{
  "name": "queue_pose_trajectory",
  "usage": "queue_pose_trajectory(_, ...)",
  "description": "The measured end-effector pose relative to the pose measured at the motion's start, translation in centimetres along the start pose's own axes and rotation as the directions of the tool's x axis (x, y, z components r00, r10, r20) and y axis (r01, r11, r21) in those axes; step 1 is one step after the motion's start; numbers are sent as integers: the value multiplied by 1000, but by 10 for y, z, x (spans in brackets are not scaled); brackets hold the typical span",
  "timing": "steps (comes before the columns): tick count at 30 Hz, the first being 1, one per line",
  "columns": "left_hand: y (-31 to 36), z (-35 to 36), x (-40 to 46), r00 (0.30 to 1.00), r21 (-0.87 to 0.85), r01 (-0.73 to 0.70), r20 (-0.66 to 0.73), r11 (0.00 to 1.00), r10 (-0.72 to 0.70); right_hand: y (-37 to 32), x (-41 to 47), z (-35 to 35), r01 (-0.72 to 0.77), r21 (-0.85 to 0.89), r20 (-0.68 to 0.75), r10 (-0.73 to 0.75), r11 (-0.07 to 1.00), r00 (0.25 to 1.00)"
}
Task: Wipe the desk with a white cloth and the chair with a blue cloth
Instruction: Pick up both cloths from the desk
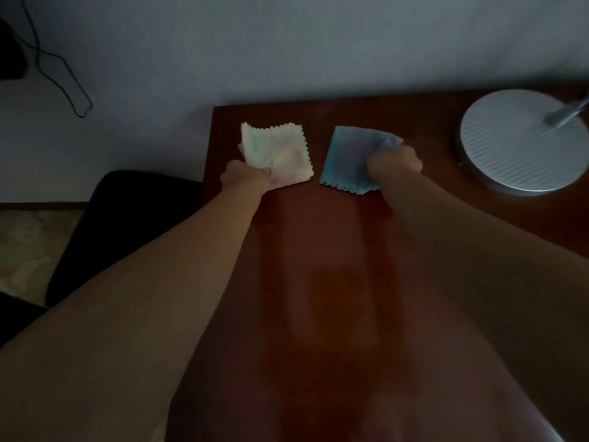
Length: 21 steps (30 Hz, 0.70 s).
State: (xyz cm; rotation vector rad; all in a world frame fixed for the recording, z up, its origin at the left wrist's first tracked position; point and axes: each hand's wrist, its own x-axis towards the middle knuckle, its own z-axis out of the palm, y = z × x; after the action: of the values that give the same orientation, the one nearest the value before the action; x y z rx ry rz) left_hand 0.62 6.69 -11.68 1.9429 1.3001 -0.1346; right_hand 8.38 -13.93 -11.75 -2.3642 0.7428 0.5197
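**Dark wood, two cloths, two hands**

Reddish-brown wood fills the near part of the view: the desk, with both bare forearms stretched out over it. The left hand has its fingers curled round the near corner of the white cloth, which spreads away beyond the fingers and lies on the desk top (its edges are zigzag-cut). Just beside it, to the right of those fingers, the right hand grips the blue cloth by its right side, fingers bunched tight on the fabric; most of that cloth lies flat to the left of and nearer than the fingers. The two cloths lie near each other without touching.

Left of the left hand, off the desk's edge, stands the dark chair. Right of the right hand's fingers, a round grey ribbed lamp base sits on the desk. Beyond everything is a pale wall, with a thin black cable hanging at far left.
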Motion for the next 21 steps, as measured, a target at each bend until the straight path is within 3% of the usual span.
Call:
queue_pose_trajectory(2,4,-3,-5,1000,-39,9,15,999,-8,2,0,-7,31,86,99,-40,996,994)
queue_pose_trajectory(4,5,-3,-13,999,-105,32,14,994,-30,7,-2,-16,30,279,167,-79,960,983)
queue_pose_trajectory(9,-3,-9,-51,991,-252,118,91,960,-98,27,-35,-35,-86,556,271,-83,827,959)
queue_pose_trajectory(14,-18,-35,-94,997,-324,11,82,946,17,77,-99,-41,36,621,214,-213,783,953)
queue_pose_trajectory(21,-72,-70,-161,982,-341,-58,151,938,115,153,-203,-31,-140,687,322,-126,713,938)
